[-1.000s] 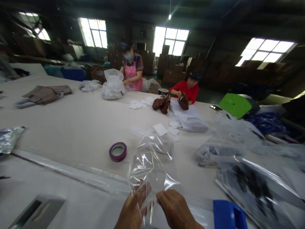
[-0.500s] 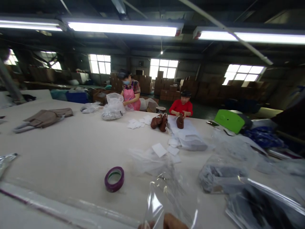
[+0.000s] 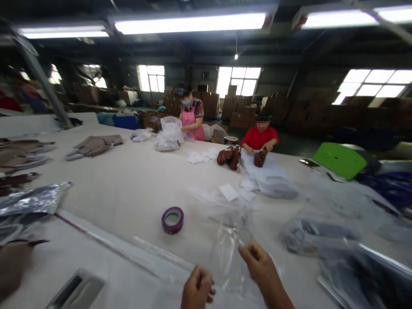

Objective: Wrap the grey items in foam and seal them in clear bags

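A clear plastic bag (image 3: 227, 253) lies spread over the table in front of me, shiny and creased. My right hand (image 3: 257, 264) is at its right side, thumb and fingers pinched on the film. Lower and to the left, my left hand (image 3: 198, 285) is closed with curled fingers near the bag's lower left edge; what lies inside its fingers is hidden and blurred. Beyond the left hand, a roll of purple tape (image 3: 173, 220) rests on the table.
Packed plastic bags (image 3: 322, 234) lie at right, and a silver packet (image 3: 35, 199) at left. Taupe bags (image 3: 96, 146) are farther back. Across the table (image 3: 128, 189), one person in a pink apron (image 3: 189, 122) and another in red (image 3: 261, 136) handle items near brown pouches (image 3: 230, 156).
My view has swung left and down, bringing more of both hands into sight. My hands are now farther apart, and the bag lies lower and flatter.
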The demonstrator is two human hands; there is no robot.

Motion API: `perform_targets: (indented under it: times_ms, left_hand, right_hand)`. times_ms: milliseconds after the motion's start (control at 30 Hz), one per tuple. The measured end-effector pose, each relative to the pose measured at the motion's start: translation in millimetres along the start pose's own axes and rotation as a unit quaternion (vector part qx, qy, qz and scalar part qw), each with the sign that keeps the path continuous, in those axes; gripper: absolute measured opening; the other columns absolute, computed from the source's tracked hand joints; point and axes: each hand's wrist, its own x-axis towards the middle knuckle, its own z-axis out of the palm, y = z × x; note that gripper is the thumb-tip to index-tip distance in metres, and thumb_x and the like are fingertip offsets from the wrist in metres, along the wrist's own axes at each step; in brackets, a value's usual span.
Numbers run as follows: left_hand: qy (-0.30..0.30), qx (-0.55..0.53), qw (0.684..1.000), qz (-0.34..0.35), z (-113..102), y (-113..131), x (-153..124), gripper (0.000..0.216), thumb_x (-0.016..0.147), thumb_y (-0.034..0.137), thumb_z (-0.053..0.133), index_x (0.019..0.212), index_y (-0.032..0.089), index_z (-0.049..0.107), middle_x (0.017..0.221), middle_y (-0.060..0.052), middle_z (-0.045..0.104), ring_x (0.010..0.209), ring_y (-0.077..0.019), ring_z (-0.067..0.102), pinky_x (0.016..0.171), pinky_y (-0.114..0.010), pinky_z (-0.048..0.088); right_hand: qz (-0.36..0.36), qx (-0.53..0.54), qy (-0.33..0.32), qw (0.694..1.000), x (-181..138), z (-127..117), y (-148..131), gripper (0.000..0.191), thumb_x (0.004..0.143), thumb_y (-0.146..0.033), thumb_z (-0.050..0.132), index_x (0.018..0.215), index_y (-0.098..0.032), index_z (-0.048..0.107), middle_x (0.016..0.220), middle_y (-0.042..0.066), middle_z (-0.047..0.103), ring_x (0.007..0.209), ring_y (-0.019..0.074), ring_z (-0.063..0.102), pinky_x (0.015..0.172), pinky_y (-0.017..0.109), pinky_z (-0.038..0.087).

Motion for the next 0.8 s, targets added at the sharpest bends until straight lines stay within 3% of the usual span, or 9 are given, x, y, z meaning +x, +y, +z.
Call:
perform_targets:
  times_ms: [133, 233, 333, 433, 500, 600, 667, 733, 800]
  left_hand:
    - [-0.011, 0.080, 0.997, -0.007, -15, -16, -13, 0.038, 0.077, 0.057, 0.060, 0.070, 0.020, 0.055, 0.064, 0.000, 0.060, 0.064, -0.0183, 0.062, 0.058, -0.028, 0.051]
    - [0.012, 0.244, 0.963, 0.114, -30, -18, -23, 0.023, 0.084, 0.040, 0.057, 0.094, 0.020, 0.061, 0.087, -0.005, 0.069, 0.079, -0.0225, 0.068, 0.068, -0.034, 0.057]
    - [0.078, 0.348, 0.855, 0.377, -33, -6, -44, 0.049, 0.082, 0.025, 0.065, 0.129, 0.024, 0.050, 0.119, -0.010, 0.065, 0.108, -0.0258, 0.064, 0.089, -0.040, 0.056]
    - [-0.040, 0.379, 0.771, 0.510, -21, 14, -58, 0.055, 0.084, 0.010, 0.061, 0.134, 0.026, 0.046, 0.116, -0.008, 0.067, 0.113, -0.0198, 0.061, 0.097, -0.031, 0.052]
    - [-0.110, 0.409, 0.752, 0.505, -8, 18, -54, 0.049, 0.086, 0.006, 0.053, 0.132, 0.022, 0.048, 0.117, -0.010, 0.067, 0.114, -0.0193, 0.061, 0.099, -0.031, 0.051]
    - [-0.087, 0.487, 0.733, 0.467, 6, 1, -37, 0.042, 0.085, 0.006, 0.046, 0.126, 0.014, 0.053, 0.121, -0.016, 0.066, 0.115, -0.0282, 0.062, 0.097, -0.044, 0.052]
    - [-0.084, 0.530, 0.729, 0.425, 8, -15, -30, 0.032, 0.083, 0.006, 0.048, 0.112, 0.015, 0.059, 0.104, -0.014, 0.071, 0.097, -0.0298, 0.068, 0.085, -0.045, 0.056]
    - [-0.104, 0.540, 0.744, 0.379, 6, -23, -33, 0.017, 0.086, 0.011, 0.051, 0.097, 0.019, 0.060, 0.082, -0.006, 0.071, 0.075, -0.0244, 0.069, 0.070, -0.037, 0.056]
    - [-0.072, 0.517, 0.773, 0.360, 1, -23, -41, 0.005, 0.090, 0.025, 0.056, 0.092, 0.021, 0.056, 0.075, -0.002, 0.066, 0.066, -0.0203, 0.065, 0.062, -0.032, 0.052]
  right_hand:
    - [0.050, 0.114, 0.092, 0.988, 4, -16, -14, 0.048, 0.076, -0.065, 0.063, 0.066, -0.022, 0.045, 0.054, -0.008, 0.033, 0.048, 0.0096, 0.028, 0.043, 0.023, 0.026]
    - [0.006, 0.066, 0.098, 0.993, 5, -17, -15, 0.045, 0.080, -0.062, 0.062, 0.066, -0.021, 0.048, 0.055, -0.007, 0.037, 0.050, 0.0105, 0.033, 0.046, 0.023, 0.030]
    - [-0.093, -0.079, 0.058, 0.991, -2, -14, -9, 0.038, 0.089, -0.055, 0.056, 0.075, -0.020, 0.059, 0.062, -0.003, 0.051, 0.058, 0.0131, 0.045, 0.056, 0.025, 0.037]
    - [-0.230, -0.199, -0.016, 0.952, -13, -10, -4, 0.032, 0.097, -0.045, 0.050, 0.085, -0.020, 0.065, 0.076, 0.002, 0.064, 0.067, 0.0142, 0.057, 0.066, 0.025, 0.041]
    - [-0.301, -0.247, -0.072, 0.918, -23, -5, -2, 0.031, 0.100, -0.039, 0.045, 0.086, -0.020, 0.066, 0.077, 0.002, 0.066, 0.070, 0.0133, 0.060, 0.068, 0.024, 0.041]
    - [-0.354, -0.300, -0.120, 0.878, -39, 1, 1, 0.036, 0.103, -0.036, 0.039, 0.083, -0.020, 0.065, 0.069, 0.000, 0.061, 0.062, 0.0120, 0.057, 0.061, 0.024, 0.038]
    - [-0.374, -0.325, -0.129, 0.859, -48, 2, 6, 0.038, 0.103, -0.034, 0.036, 0.080, -0.020, 0.063, 0.066, -0.001, 0.058, 0.058, 0.0120, 0.054, 0.057, 0.025, 0.034]
    - [-0.381, -0.345, -0.133, 0.847, -54, 1, 12, 0.038, 0.103, -0.032, 0.036, 0.077, -0.020, 0.060, 0.064, -0.001, 0.057, 0.057, 0.0120, 0.052, 0.054, 0.026, 0.031]
    - [-0.377, -0.363, -0.132, 0.842, -59, 0, 18, 0.037, 0.103, -0.030, 0.037, 0.074, -0.020, 0.058, 0.063, -0.001, 0.056, 0.056, 0.0120, 0.051, 0.053, 0.028, 0.029]
